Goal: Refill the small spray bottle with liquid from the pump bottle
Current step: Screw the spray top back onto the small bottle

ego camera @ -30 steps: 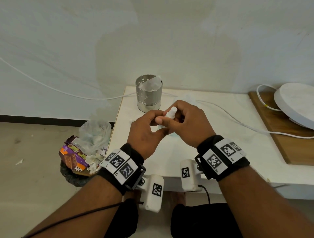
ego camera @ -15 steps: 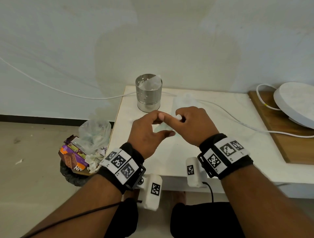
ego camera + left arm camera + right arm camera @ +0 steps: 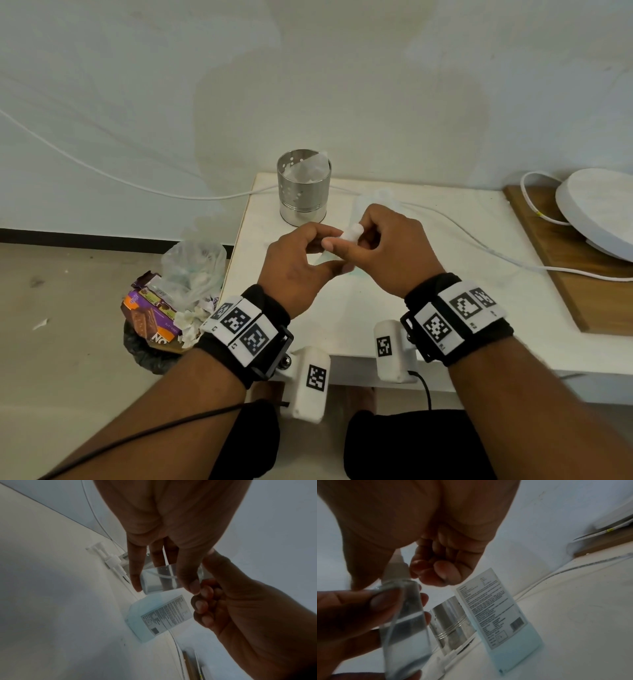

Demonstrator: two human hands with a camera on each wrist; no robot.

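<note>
A small clear spray bottle [image 3: 406,622], partly filled with clear liquid, is held above the white table [image 3: 359,308]. My left hand [image 3: 329,248] grips its body between thumb and fingers. My right hand [image 3: 356,236] has its fingers curled round the bottle's white spray cap [image 3: 352,233]. The pump bottle [image 3: 159,616], pale blue with a printed label, stands on the table just behind my hands, with no pump on it. In the head view my right hand mostly hides it. Its white pump head [image 3: 109,561] with tube lies on the table to the left.
A perforated metal cup [image 3: 303,188] stands at the table's back left. A white cable [image 3: 479,236] crosses the table toward a round white device [image 3: 599,209] on a wooden board [image 3: 565,274] at the right. A full rubbish bag [image 3: 171,301] sits on the floor, left.
Both hands dipped a little and rose again, still holding the spray bottle. My right fingers have shifted round the white cap, which shows again above them.
</note>
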